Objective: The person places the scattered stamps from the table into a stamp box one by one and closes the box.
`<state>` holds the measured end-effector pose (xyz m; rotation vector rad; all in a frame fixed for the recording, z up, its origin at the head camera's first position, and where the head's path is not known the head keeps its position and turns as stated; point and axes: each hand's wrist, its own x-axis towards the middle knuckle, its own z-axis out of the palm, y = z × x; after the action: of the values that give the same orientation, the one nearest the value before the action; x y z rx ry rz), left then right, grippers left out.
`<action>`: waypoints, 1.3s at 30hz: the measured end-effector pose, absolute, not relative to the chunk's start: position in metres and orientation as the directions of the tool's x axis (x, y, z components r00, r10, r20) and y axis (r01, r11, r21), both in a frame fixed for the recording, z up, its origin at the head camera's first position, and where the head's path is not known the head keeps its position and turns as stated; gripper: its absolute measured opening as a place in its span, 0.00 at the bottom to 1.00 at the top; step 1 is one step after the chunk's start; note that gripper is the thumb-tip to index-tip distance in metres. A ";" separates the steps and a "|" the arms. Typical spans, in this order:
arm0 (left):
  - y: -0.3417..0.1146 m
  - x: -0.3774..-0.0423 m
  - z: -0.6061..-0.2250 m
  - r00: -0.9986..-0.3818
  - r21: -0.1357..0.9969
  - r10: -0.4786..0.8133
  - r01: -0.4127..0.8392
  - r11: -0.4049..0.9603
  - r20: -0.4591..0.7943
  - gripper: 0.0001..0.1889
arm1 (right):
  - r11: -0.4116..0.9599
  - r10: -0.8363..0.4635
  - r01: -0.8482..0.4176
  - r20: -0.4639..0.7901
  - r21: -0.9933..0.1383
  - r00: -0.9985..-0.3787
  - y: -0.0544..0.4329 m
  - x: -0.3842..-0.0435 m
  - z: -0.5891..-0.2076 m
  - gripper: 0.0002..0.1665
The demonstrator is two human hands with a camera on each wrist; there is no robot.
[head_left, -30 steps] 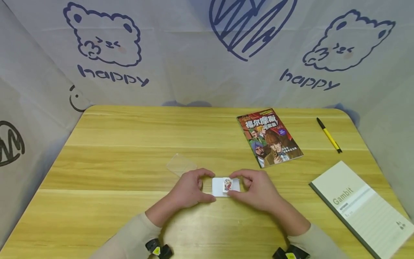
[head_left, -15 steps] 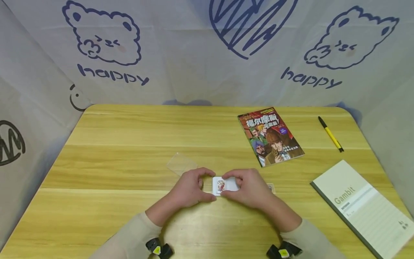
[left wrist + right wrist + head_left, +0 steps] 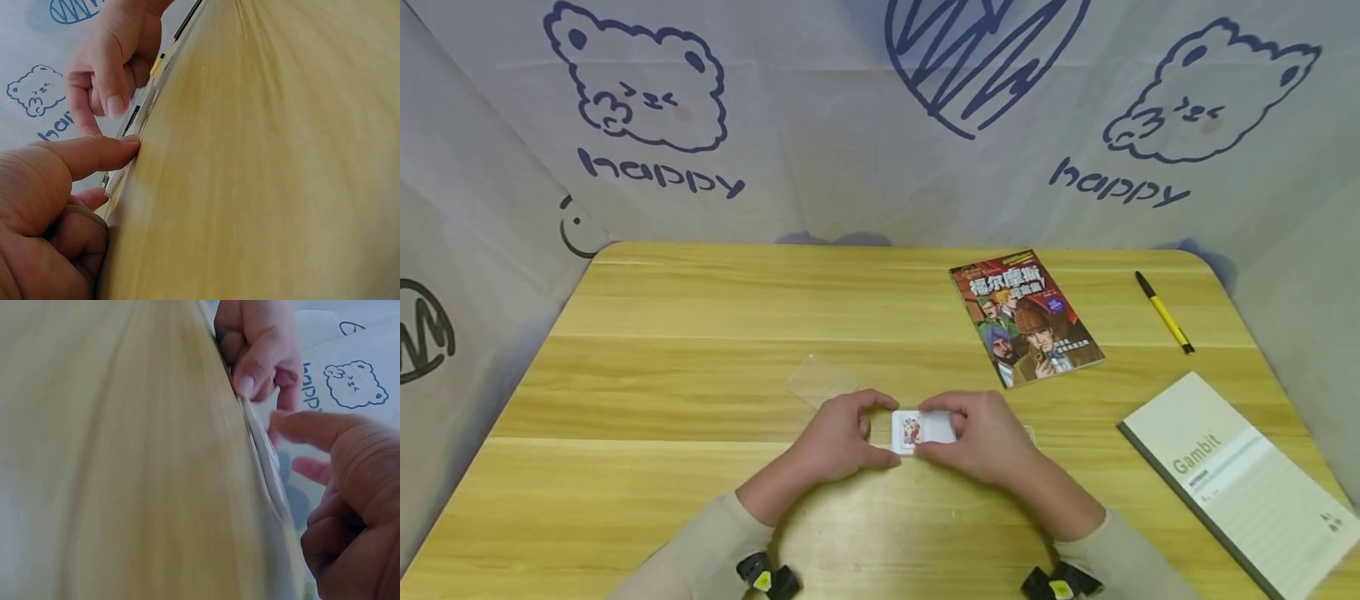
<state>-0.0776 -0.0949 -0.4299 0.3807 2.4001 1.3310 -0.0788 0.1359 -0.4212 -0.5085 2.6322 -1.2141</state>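
A small white shallow case (image 3: 937, 428) lies on the table between the hands. A little stack of what look like playing cards (image 3: 912, 431), with a colourful figure on top, sits in its left part. My left hand (image 3: 835, 440) grips the case's left end, index finger at the far edge and thumb at the near one. The index finger and thumb of my right hand (image 3: 985, 437) pinch the stack at its far and near edges. In the right wrist view the case (image 3: 265, 459) is seen edge-on, and the right thumb hides part of it.
Behind the left hand lies a clear plastic cover (image 3: 820, 381). A small clear piece (image 3: 1030, 433) peeks out behind the right hand. Farther right are a comic-style book (image 3: 1028, 321), a yellow pen (image 3: 1163, 313) and a notebook (image 3: 1240, 483) on the wooden table (image 3: 662, 358).
The right hand has moved the card stack leftward across the white case, then shifted very slightly right at the end. The left hand has stayed at the case's left end.
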 end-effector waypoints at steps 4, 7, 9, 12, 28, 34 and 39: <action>-0.096 -0.077 -0.430 -0.899 0.857 0.394 0.044 0.514 -0.190 0.33 | 0.616 -0.353 -0.191 -0.051 -0.764 -0.934 0.146 -0.077 -0.416 0.28; -0.096 -0.077 -0.430 -0.900 0.858 0.390 0.037 0.513 -0.195 0.33 | 0.623 -0.338 -0.188 -0.045 -0.759 -0.940 0.155 -0.075 -0.414 0.26; -0.097 -0.077 -0.430 -0.900 0.858 0.390 0.037 0.512 -0.194 0.33 | 0.626 -0.331 -0.193 -0.033 -0.756 -0.943 0.161 -0.073 -0.414 0.26; -0.097 -0.077 -0.430 -0.901 0.860 0.390 0.039 0.509 -0.191 0.33 | 0.626 -0.326 -0.209 -0.009 -0.752 -0.945 0.170 -0.071 -0.414 0.26; -0.096 -0.077 -0.429 -0.903 0.866 0.387 0.035 0.498 -0.187 0.34 | 0.667 -0.264 -0.205 0.030 -0.716 -0.964 0.225 -0.062 -0.424 0.23; -0.095 -0.077 -0.430 -0.900 0.865 0.391 0.033 0.500 -0.192 0.34 | 0.728 -0.241 -0.178 -0.004 -0.662 -0.971 0.243 -0.061 -0.427 0.22; -0.095 -0.077 -0.431 -0.900 0.864 0.389 0.028 0.503 -0.197 0.34 | 0.743 -0.260 -0.183 -0.025 -0.644 -0.965 0.248 -0.062 -0.426 0.21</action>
<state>-0.0774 -0.0946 -0.4313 0.3466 2.3841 1.3599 -0.0621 0.2480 -0.4264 -0.3612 2.8257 -1.0261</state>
